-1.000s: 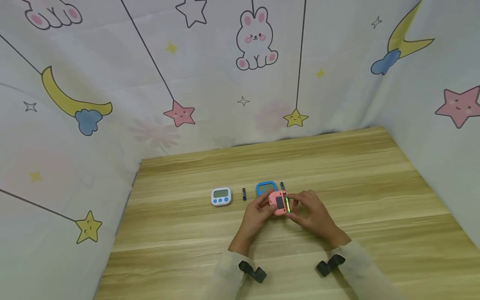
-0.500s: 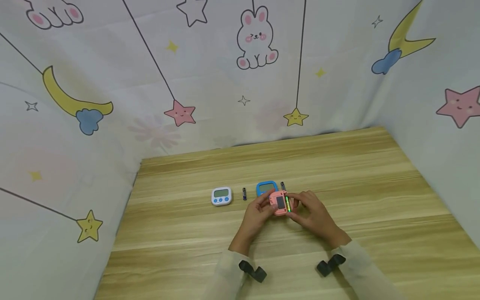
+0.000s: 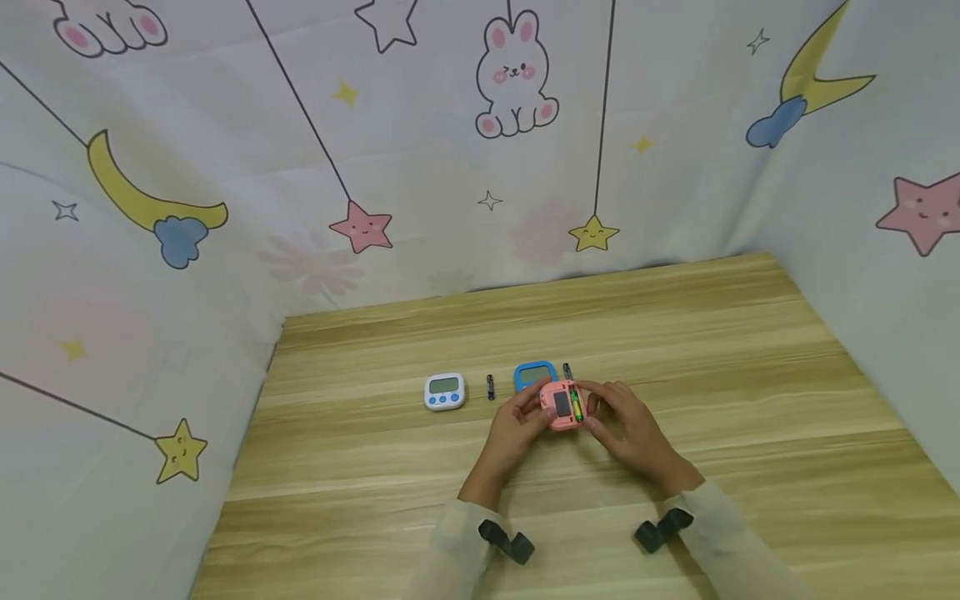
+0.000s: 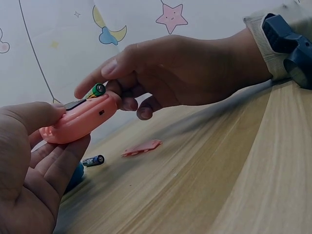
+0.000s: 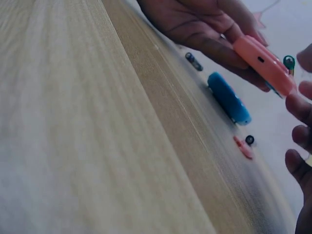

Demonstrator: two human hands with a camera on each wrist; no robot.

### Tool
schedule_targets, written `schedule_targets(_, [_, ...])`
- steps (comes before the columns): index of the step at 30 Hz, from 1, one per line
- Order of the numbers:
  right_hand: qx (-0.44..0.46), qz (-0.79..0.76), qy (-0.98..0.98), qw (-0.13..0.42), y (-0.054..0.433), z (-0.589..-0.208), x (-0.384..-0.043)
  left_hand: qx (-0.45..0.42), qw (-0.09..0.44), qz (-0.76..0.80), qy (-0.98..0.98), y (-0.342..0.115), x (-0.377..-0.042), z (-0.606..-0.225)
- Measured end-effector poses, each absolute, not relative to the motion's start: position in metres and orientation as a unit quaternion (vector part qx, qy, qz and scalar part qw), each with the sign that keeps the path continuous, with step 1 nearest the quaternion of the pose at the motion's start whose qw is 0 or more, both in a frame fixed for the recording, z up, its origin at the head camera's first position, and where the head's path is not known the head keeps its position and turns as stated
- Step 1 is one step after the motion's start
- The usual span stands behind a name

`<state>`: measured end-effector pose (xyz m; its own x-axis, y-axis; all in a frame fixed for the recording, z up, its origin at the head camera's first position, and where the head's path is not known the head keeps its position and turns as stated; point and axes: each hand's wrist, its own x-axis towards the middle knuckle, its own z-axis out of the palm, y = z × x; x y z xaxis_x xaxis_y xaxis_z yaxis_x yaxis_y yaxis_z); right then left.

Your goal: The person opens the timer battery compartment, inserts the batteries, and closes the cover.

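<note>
Coral-pink rounded plastic timer [image 3: 562,405] held above a pale wood-grain tabletop [image 3: 337,500]

Seen from the head camera, with the pink timer as the clock's centre, the left hand [image 3: 513,437] comes in from eight o'clock, clamped on it, thumb over the upturned back. The right hand [image 3: 633,429] stands between three and four o'clock, fingers bent and touching the timer's edge; whether it grips cannot be told. A green-and-yellow cylindrical battery [image 3: 576,405] lies along the open slot, one end sticking up in the left wrist view.

On the streaked tabletop, a white square timer with blue buttons [image 3: 445,392] and a small dark cylindrical battery [image 3: 491,387] sit toward nine o'clock. A blue-framed plastic timer [image 3: 535,375] lies between ten and eleven, another dark battery [image 3: 567,371] at twelve. A thin pink plastic cover [image 4: 141,148] lies flat nearby.

White printed fabric walls [image 3: 427,150] rise behind and on both sides: a winking rabbit [image 3: 513,79] near twelve, a yellow moon with blue cloud [image 3: 153,187] at ten, a smiling pink star [image 3: 926,212] at two.
</note>
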<state>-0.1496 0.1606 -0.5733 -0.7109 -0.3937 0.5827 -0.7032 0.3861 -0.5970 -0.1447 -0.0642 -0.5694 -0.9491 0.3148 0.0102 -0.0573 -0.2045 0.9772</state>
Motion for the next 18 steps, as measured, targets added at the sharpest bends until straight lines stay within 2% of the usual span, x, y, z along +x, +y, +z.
schedule_targets(13, [0.316, 0.474, -0.81, 0.137, 0.161, -0.576, -0.151, 0.099, 0.129, 0.774, 0.611, -0.065, -0.143, -0.563])
schedule_targets(18, [0.326, 0.487, -0.797, 0.144, 0.156, -0.56, -0.144, 0.104, 0.125, 0.772, 0.615, -0.065, -0.144, -0.567])
